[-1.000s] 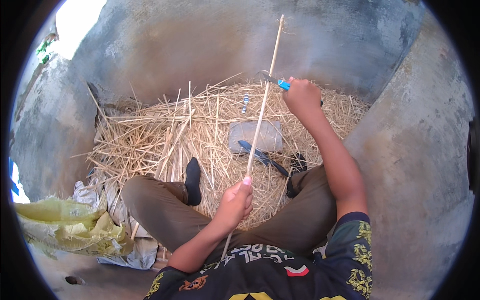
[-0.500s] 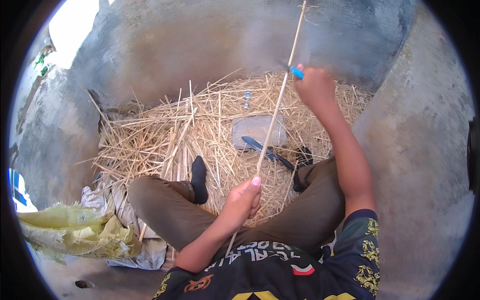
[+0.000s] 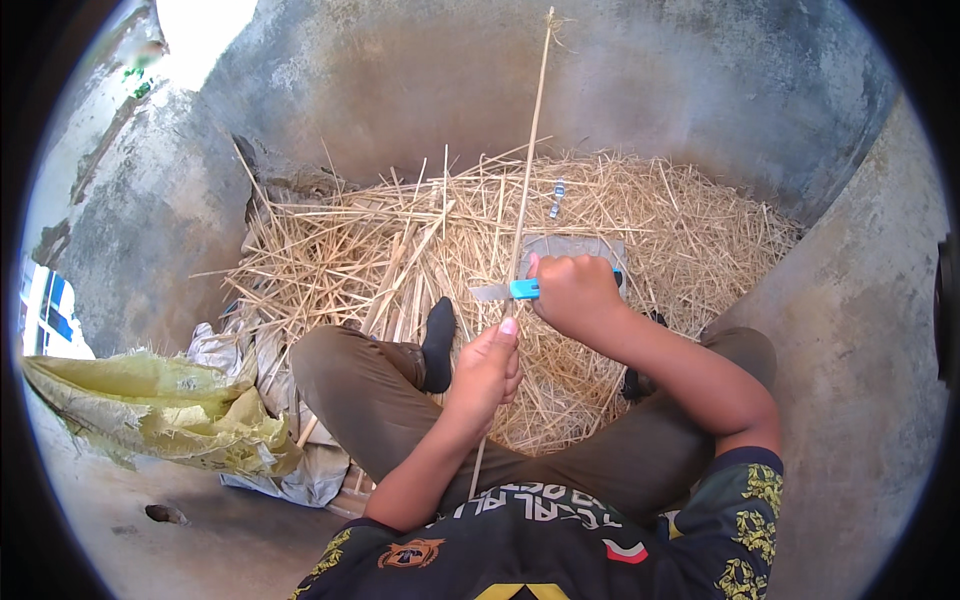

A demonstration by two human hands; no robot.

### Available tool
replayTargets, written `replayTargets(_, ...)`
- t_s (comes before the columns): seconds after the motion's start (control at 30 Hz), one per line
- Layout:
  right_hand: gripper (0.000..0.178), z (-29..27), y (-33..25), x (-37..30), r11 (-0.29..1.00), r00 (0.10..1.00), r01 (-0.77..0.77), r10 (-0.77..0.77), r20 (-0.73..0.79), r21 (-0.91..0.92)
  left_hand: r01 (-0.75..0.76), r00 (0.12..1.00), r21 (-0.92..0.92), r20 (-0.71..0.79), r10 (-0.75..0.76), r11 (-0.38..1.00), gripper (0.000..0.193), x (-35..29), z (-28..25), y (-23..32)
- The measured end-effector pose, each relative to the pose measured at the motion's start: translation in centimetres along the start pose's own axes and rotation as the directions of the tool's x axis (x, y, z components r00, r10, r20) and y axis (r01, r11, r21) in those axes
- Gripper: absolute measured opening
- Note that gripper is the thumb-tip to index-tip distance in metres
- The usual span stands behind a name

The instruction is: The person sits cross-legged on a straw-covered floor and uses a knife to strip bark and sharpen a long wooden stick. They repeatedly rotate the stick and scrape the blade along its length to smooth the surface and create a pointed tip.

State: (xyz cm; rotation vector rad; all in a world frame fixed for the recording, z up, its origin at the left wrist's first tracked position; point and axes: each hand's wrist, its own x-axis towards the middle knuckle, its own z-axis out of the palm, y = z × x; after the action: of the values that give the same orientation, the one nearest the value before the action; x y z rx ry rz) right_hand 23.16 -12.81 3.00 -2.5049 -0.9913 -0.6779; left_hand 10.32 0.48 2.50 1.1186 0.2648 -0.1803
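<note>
A long, thin wooden stick (image 3: 529, 170) slants up and away from me, with frayed fibres at its far tip. My left hand (image 3: 484, 375) is closed around its lower part, thumb on top, and the near end runs down toward my lap. In my right hand (image 3: 580, 295) is a cutter knife (image 3: 522, 289) with a bright blue handle. Its blade points left and lies across the stick, just above my left thumb. A grey block (image 3: 575, 246) lies beyond my right hand, partly covered by it.
Loose shavings and split strips (image 3: 640, 200) cover the floor between my legs and the curved concrete wall (image 3: 430, 90). A small silver strip (image 3: 557, 198) lies on them. To the left are a torn yellow-green sack (image 3: 160, 410) and whitish cloth (image 3: 315, 480).
My right hand has come down along the stick with the cutter knife, from far up to just above my left hand. The view has shifted, and the dark-bladed knife on the block is now hidden.
</note>
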Motion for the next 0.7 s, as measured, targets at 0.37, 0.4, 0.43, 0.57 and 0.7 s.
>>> replayTargets(0.37, 0.037, 1.6, 2.1, 1.7, 0.988, 0.999, 0.041, -0.039, 0.019, -0.152, -0.087, 0.986, 0.139, -0.127, 0.105, 0.986, 0.028, 0.9, 0.1, -1.1)
replayTargets(0.4, 0.035, 1.4, 2.3, 2.2, 0.984, 0.998, -0.001, 0.013, 0.066, -0.179, -0.077, 0.987, 0.149, -0.132, 0.097, 0.986, 0.029, 0.8, 0.2, -1.0)
replayTargets(0.43, 0.033, 1.3, 2.8, 2.8, 0.977, 0.992, -0.041, 0.066, 0.111, -0.208, -0.082, 0.988, 0.171, -0.115, 0.102, 0.982, 0.029, 0.7, 0.3, -1.3)
replayTargets(0.57, 0.02, -4.6, 11.8, 6.2, 0.818, 0.84, -0.494, 0.536, 0.081, -0.296, -0.052, 0.999, 0.214, 0.014, 0.051, 0.975, 0.029, -0.7, 1.6, -3.1)
replayTargets(0.7, 0.024, -6.0, 13.8, 5.4, 0.773, 0.805, -0.565, 0.593, 0.011, -0.288, -0.02, 0.994, 0.177, 0.106, 0.001, 0.984, 0.028, -1.0, 2.5, -2.9)
